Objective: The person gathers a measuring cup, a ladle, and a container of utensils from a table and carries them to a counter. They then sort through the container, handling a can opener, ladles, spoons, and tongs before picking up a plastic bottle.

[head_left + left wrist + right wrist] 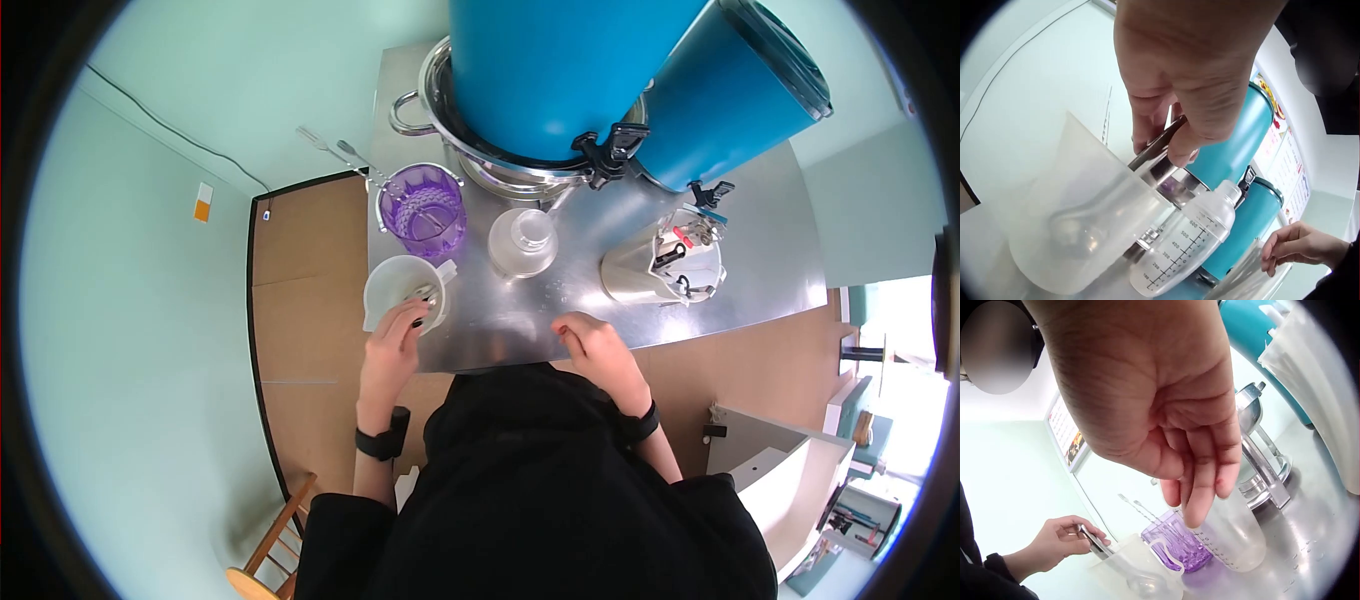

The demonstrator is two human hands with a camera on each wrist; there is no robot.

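Observation:
My left hand (392, 350) pinches the broad handle of a metal spoon (1094, 540) at the rim of a translucent plastic jug (385, 290). In the left wrist view the spoon's lower end shows blurred through the wall of the jug (1054, 206). My right hand (598, 352) hangs over the table's front edge, its fingers loosely curled and holding nothing. Between the hands, farther back, stands a clear shaker bottle (522, 243) with printed measuring marks.
A purple ice bucket (425, 215) with long bar spoons stands behind the jug. A steel pot stand (440, 100) and two blue drink dispensers (560, 80) (720, 100) fill the back. To the right, a white jug (630, 275) holds several tools on the steel table (500, 335).

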